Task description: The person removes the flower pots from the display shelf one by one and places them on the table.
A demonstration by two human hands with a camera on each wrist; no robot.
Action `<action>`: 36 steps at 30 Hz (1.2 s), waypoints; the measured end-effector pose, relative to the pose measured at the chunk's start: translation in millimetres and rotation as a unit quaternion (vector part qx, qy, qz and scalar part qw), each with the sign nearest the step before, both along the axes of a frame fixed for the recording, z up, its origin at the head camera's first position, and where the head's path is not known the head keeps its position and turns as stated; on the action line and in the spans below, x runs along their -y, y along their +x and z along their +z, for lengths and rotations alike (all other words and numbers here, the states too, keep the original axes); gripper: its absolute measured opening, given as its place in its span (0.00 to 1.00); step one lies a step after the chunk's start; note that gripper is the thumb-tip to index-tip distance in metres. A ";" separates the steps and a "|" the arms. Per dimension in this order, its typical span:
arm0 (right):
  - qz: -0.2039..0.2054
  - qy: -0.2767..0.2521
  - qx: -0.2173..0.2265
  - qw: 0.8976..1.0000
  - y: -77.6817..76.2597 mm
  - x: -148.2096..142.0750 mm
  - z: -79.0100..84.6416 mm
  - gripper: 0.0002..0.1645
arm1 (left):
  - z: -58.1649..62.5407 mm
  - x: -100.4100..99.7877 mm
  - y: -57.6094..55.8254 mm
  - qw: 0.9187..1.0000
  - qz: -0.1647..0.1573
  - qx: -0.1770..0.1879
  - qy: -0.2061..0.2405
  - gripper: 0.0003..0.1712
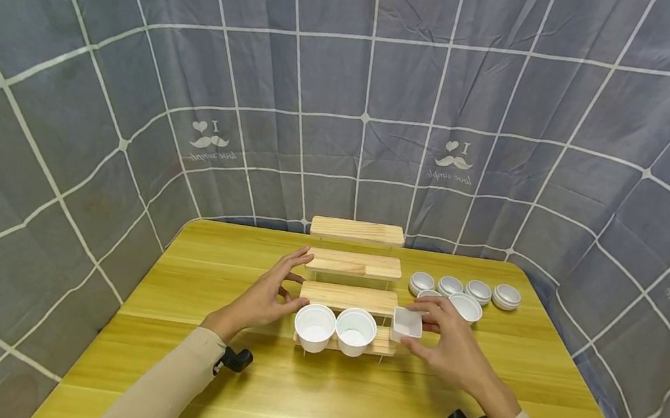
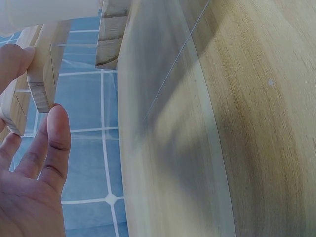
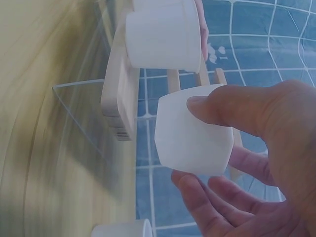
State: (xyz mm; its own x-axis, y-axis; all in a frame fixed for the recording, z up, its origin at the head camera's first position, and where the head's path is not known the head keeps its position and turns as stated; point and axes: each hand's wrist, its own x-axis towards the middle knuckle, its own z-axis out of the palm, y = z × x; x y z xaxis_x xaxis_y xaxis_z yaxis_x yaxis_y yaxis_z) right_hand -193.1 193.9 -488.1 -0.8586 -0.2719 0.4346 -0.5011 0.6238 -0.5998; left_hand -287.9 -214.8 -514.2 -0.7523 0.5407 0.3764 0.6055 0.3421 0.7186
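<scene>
Seemingly "love simple" on curtain

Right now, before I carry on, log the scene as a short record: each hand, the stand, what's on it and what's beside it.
Left hand: grips the left end of the second-lowest shelf
Right hand: holds a square white cup near the lowest shelf's right end
Stand: wooden, four stepped shelves
On lowest shelf: two round white cups, side by side
Right of stand: row of small white bowls, two more in front, one partly hidden
</scene>
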 end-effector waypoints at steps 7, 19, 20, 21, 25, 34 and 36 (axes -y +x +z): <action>0.004 0.004 -0.011 1.000 -1.6 -4.4 -0.1 0.33 | 0.4 -0.3 0.7 1.000 0.001 0.000 -0.001 0.53; -0.003 0.006 -0.027 1.000 -1.3 -11.9 0.1 0.34 | 0.0 0.5 -0.4 1.000 0.001 -0.001 -0.004 0.54; -0.004 0.007 -0.029 1.000 -1.5 -12.5 0.0 0.34 | -0.1 0.5 -0.4 1.000 0.001 -0.001 -0.004 0.54; -0.006 0.008 -0.031 0.999 -1.6 -13.2 -0.1 0.34 | -0.2 0.5 -0.4 1.000 0.001 -0.001 -0.004 0.54; -0.007 0.011 -0.040 0.999 -2.1 -16.1 -0.1 0.36 | -0.8 0.8 -0.6 1.000 0.002 -0.001 -0.004 0.54; -0.013 0.009 -0.047 0.999 -3.9 -25.0 0.5 0.36 | -2.1 0.8 -1.3 1.000 0.001 -0.001 -0.004 0.53; -0.020 0.012 -0.039 0.999 -4.2 -27.4 0.8 0.37 | -2.6 0.7 -1.4 1.000 0.001 -0.003 -0.004 0.53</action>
